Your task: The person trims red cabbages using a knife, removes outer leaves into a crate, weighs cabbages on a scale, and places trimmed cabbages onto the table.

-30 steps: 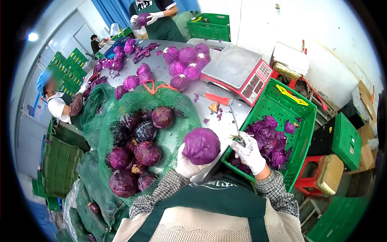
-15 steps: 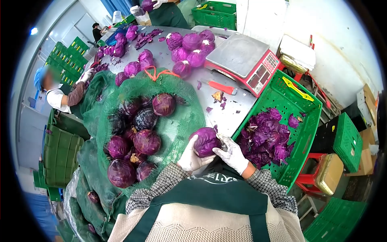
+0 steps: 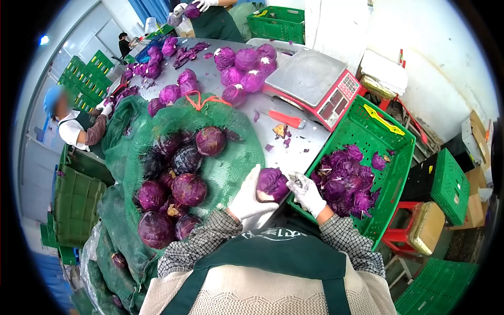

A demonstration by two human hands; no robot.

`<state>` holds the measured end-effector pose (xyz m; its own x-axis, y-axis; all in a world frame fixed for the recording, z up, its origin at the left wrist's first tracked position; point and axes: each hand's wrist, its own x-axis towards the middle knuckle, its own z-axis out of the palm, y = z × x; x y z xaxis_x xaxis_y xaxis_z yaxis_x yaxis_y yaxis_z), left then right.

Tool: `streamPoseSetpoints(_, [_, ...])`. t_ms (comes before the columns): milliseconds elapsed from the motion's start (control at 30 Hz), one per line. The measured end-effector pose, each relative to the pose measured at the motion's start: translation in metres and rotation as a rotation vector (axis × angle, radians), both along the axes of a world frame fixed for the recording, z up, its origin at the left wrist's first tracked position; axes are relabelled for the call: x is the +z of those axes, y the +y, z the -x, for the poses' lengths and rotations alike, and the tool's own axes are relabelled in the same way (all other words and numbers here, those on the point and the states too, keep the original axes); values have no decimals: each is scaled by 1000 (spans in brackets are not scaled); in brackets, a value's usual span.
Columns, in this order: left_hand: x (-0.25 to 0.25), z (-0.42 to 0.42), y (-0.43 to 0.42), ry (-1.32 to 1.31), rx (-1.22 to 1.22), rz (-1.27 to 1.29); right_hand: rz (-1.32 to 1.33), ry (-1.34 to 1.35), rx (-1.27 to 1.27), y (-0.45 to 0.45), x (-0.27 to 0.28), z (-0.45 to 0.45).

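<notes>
A red cabbage rests in my left hand, whose gloved palm and fingers cup it from the left and below; a pale patch shows on its lower side. Just right of the cabbage, my right hand is closed, apart from it by a small gap. Something small and dark shows at its fingers, too little to name. Left of my hands, a green mesh bag lies open with several dark red cabbages inside. On my right, a green crate holds a heap of loose cabbage leaves.
A red-framed weighing scale stands on the metal table, with an orange-handled knife beside it. Several peeled cabbages lie farther back. A co-worker works at the left, another person across the table. A stool stands right.
The cabbage has turned in my left hand, now showing a pale patch below. My right hand has drawn back slightly from it. The whole view has shifted a little.
</notes>
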<state>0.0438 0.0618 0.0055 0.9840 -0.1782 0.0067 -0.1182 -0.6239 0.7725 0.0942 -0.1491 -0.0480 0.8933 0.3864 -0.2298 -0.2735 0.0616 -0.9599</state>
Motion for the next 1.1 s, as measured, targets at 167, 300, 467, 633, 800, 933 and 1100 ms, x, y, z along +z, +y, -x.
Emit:
streamPoseSetpoints(167, [11,-5,-30,-105,67,-362,259,-414,-95,-12,-92,-28])
streamPoseSetpoints(300, [10,-11,-38,-183,48,-470,254,-289,-79,-25,-49,-12])
streamPoseSetpoints(467, [3,-10,-53,-151,69,-316,527,-610,2,-29,26,20])
streamPoseSetpoints(633, [8,-11,-62,-153,55,-369,744,-542,111,-26,47,28])
streamPoseSetpoints(800, [11,-10,-68,-192,-7,-469,857,-496,142,-26,54,26])
streamPoseSetpoints(933, [14,-7,-72,-168,-32,-503,907,-530,142,-26,53,25])
streamPoseSetpoints(1100, [19,-9,-74,-188,-73,-567,986,-537,189,-26,52,18])
